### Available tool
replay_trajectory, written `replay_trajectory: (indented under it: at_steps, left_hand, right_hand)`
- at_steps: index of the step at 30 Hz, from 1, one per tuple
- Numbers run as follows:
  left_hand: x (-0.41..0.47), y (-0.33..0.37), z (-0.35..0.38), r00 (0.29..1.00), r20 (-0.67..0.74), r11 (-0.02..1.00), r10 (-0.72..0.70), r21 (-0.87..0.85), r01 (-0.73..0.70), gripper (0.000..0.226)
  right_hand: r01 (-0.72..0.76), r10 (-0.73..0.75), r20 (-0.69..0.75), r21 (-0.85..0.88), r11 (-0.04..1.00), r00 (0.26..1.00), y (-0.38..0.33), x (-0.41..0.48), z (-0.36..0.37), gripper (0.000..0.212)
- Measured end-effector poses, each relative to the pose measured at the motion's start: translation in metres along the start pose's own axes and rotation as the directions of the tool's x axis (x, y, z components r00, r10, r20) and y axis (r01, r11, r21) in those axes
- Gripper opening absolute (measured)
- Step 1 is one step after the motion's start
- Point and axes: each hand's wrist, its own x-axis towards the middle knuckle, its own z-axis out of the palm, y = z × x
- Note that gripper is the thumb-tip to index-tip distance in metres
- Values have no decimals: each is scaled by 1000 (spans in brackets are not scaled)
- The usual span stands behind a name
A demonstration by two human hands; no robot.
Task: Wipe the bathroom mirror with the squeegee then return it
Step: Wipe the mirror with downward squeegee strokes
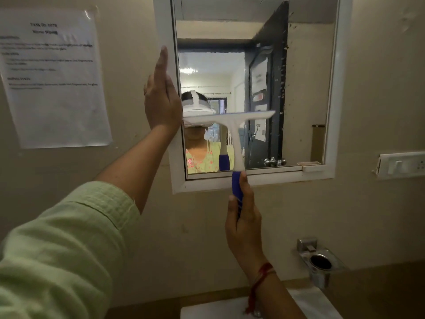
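A white-framed mirror (299,88) hangs on the beige wall, its glass smeared and spotted on the right side. A white squeegee (234,125) with a blue grip stands upright against the glass, its blade level across the mirror's lower middle. My right hand (243,217) is closed around the blue grip just below the frame's bottom edge. My left hand (161,95) lies flat with fingers straight up against the mirror's left frame, holding nothing. The glass reflects a person wearing a headset.
A printed paper sheet (53,77) is taped to the wall at left. A switch plate (402,164) sits right of the mirror. A metal holder (319,263) is fixed on the wall below right. A white basin edge (207,311) shows at the bottom.
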Motion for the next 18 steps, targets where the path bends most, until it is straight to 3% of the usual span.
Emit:
replay_trajectory:
  at_steps: [4,11,18]
  left_hand:
    - [-1,-1,-1,1000,-2,1000,11,-3,-11,43]
    - [-1,2,-1,1000,4,1000,5,-16,-5,44]
    - [0,2,-1,1000,7,1000,23,9,-23,43]
  right_hand:
    - [37,-37,-2,-15,999,999,-6,19,-2,52]
    - [-24,23,26,1,1000,999,2,-27,0,52]
    - [30,-30,16,-22,999,999,-3,12,-2,52]
